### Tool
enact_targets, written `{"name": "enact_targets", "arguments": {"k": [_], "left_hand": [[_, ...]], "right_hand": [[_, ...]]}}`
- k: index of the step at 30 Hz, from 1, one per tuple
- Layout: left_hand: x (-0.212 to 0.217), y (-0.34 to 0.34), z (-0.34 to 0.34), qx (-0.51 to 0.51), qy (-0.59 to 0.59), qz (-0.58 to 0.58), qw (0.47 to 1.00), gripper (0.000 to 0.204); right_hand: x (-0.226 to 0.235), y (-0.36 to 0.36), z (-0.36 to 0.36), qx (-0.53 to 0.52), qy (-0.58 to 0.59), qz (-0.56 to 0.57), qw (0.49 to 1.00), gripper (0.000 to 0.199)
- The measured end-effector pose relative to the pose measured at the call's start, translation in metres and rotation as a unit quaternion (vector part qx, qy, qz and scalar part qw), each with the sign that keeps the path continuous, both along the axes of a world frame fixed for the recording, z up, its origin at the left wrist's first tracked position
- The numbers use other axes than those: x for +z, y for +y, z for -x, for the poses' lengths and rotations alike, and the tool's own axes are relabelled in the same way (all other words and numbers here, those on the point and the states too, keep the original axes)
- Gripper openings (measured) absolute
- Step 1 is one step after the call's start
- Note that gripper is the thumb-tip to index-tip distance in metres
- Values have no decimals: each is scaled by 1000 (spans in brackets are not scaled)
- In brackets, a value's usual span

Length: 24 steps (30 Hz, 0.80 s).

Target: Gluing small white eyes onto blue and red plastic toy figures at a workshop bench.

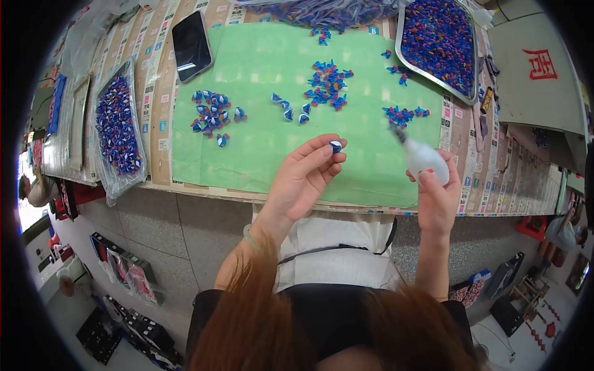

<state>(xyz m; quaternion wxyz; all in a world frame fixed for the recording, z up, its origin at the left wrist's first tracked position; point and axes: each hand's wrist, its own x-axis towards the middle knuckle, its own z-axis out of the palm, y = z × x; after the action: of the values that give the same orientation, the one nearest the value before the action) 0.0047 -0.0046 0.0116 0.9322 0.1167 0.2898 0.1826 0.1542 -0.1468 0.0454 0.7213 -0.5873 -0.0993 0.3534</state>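
Note:
Between the thumb and forefinger of my left hand is a small blue and white piece. My right hand is wrapped round a white squeeze bottle, whose dark tip points up and to the left, apart from the piece. Both hands are over the near part of a green cloth. A few blue and white pieces lie just beyond my left hand. Farther off is a loose pile of translucent blue pieces with reddish ends, and a similar small group lies beyond the bottle tip.
A metal tray full of blue and orange pieces stands at the far right. A cluster of blue-white pieces lies on the cloth's left, near a phone. Left of the cloth is a clear-wrapped tray; a plastic bag lies at the back.

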Motion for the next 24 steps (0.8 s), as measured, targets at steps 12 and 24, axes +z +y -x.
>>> {"name": "enact_targets", "arguments": {"k": [12,24], "left_hand": [[-5,-2,2,-25,1,47,999,18],[-6,-3,0,-28,-2,56,998,17]], "right_hand": [[16,13,23,58,-322,6,945,33],[12,13,24,71,-309,46,947,32]]}}
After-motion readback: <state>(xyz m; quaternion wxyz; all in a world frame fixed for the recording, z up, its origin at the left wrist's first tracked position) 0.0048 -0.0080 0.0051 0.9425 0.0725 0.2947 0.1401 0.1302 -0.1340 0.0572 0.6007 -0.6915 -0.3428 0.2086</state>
